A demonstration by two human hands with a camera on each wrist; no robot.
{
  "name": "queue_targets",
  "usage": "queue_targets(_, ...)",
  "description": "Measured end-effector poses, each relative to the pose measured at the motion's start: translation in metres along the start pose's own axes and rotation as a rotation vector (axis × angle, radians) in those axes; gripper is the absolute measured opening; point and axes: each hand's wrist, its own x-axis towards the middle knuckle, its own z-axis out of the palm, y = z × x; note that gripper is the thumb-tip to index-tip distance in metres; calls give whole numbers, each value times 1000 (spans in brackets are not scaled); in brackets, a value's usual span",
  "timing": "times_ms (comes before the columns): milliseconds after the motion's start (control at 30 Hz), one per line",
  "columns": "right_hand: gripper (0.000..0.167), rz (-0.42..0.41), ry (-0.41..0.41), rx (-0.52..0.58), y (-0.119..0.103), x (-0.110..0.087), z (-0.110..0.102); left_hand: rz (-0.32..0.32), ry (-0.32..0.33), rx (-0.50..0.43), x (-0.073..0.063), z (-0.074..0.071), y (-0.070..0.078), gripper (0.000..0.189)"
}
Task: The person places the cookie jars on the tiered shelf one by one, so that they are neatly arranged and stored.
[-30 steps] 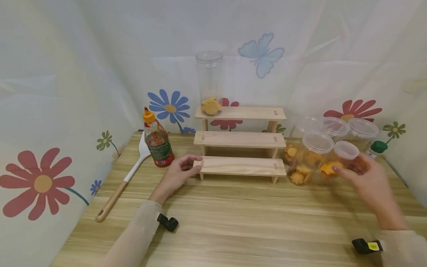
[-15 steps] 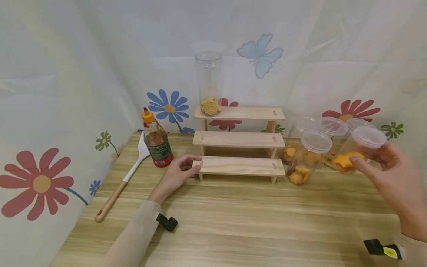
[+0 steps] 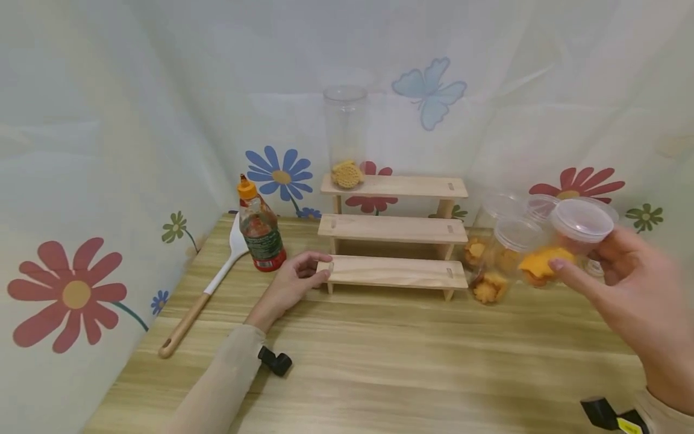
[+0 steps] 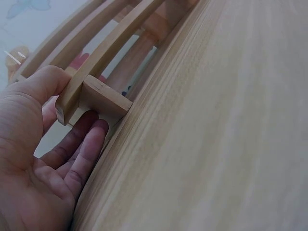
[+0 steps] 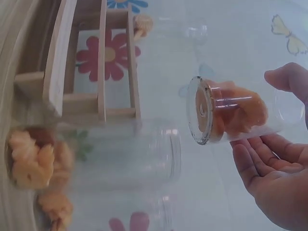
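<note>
My left hand [image 3: 290,283] grips the left end of the lowest step of a three-tier wooden shelf stand [image 3: 393,271]. The left wrist view has the thumb at the board's edge and fingers [image 4: 89,144] below, by the leg. My right hand [image 3: 640,295] holds a small clear lidded jar [image 5: 236,110] of orange snack pieces between thumb and fingers, raised off the table and tilted. Behind and left of it stand several taller clear jars, including a front jar [image 3: 515,241] with star-shaped snacks. A tall clear jar [image 3: 347,135] with round waffle-like snacks stands on the top tier's left end.
Left of the stand is a sauce bottle [image 3: 262,235] with an orange cap. A white spatula [image 3: 219,277] with a wooden handle lies beyond it on the wood-grain table [image 3: 379,361]. A flower-printed curtain [image 3: 179,78] hangs behind.
My right hand has lifted the small jar up from among the others, first rightward, then slightly back to the left. The left hand has stayed on the stand.
</note>
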Motion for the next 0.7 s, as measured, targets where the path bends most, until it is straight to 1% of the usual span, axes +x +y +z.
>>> queue_targets(67, 68, -15, -18, 6, -7, 5, 6, 1, -3, -6, 0, 1, -1, 30)
queue_targets(200, 64, -16, -83, 32, -20, 25, 21, -3, 6, -11, 0, 2, -1, 30)
queue_targets(300, 54, -2, -145, 64, -30, 46, 36, -5, 5, -7, -1, 1, 1, 30)
queue_targets(367, 51, 11, -180, 88, -36, 62, 46, -9, -2, -6, -1, 0, 2, 31)
queue_targets(433, 48, 5, -206, 126, -42, 79, 58, -11, -5, 0, -1, 0, 3, 31)
queue_targets(567, 50, 17, -245, 206, -53, 110, 83, -13, 2, 16, -1, 1, 2, 30)
queue_targets(700, 52, 26, -277, 234, -59, 139, 108, -7, 10, 25, -1, 1, 2, 30)
